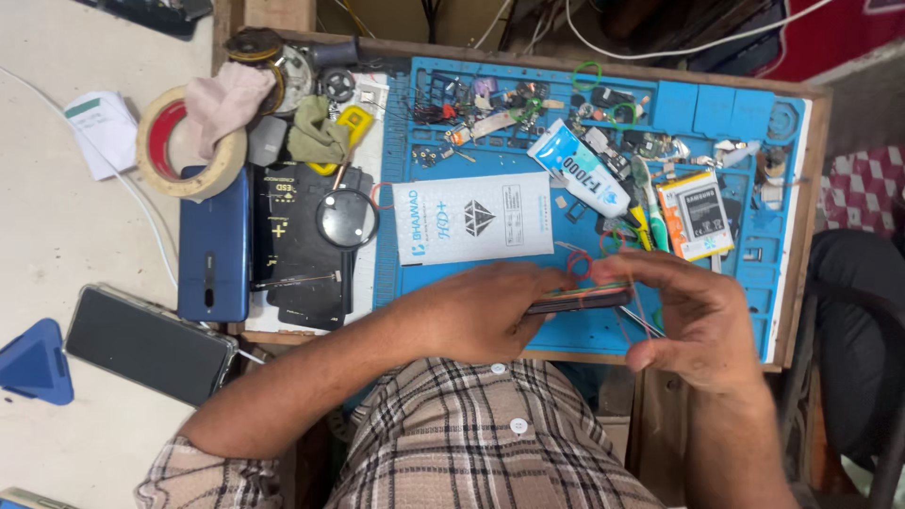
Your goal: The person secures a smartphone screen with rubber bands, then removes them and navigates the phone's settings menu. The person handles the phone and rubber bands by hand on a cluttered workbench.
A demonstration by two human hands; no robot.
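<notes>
Both hands grip a dark phone (577, 301) edge-on above the blue mat (584, 330).

The left hand (481, 311) closes round the phone's left end, and the right hand (693, 316) pinches its right end, where coloured rubber bands (603, 283) wrap it. A white flat packet (471, 219) lies just beyond on the surface, a glue tube (580, 170) and battery (696, 215) nearby.

Both forearms reached forward from plaid sleeves and met over the bench. The left hand (481, 311) lay knuckles up, fingers curled closed in a grip. The right hand (702, 325) faced it, fingers bent and pinching, thumb tucked underneath.
</notes>
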